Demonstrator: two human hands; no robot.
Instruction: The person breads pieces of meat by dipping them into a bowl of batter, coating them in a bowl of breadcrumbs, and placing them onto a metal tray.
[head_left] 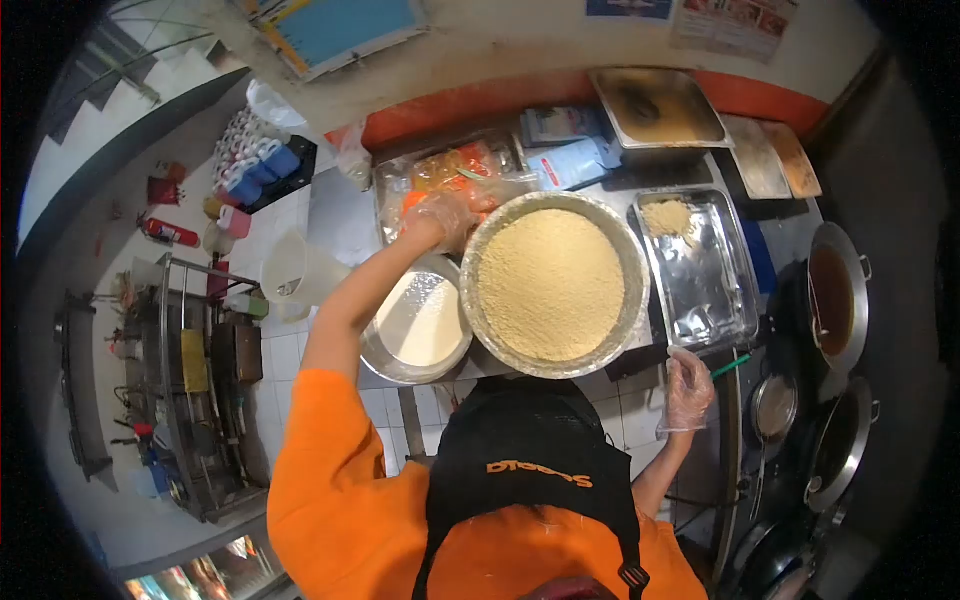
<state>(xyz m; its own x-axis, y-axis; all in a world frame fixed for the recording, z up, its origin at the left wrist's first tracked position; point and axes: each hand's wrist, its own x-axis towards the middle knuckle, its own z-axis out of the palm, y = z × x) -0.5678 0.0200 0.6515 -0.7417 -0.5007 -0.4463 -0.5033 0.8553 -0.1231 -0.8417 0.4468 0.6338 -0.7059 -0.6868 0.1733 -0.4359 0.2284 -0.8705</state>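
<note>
My left hand (445, 218), in a clear glove, reaches over the near side of a metal tray (382, 212) with orange and clear plastic packs (455, 168). Its fingertips are hard to make out. Below it stands a round container of white liquid (418, 318). Beside that, a large round bowl of pale crumbs (552, 283) is nearly full. My right hand (688, 388), also gloved, hangs with loosely bent, parted fingers near the front edge of a rectangular steel tray (705, 270). That tray has a small heap of crumbs (668, 218) at its far left.
Blue-and-white packets (568, 163) and a deep steel pan (660, 120) stand at the back. To the right are large woks (838, 295), a strainer (775, 408) and a green stick (732, 365). A translucent bucket (300, 265) and a metal rack (190, 350) are at left.
</note>
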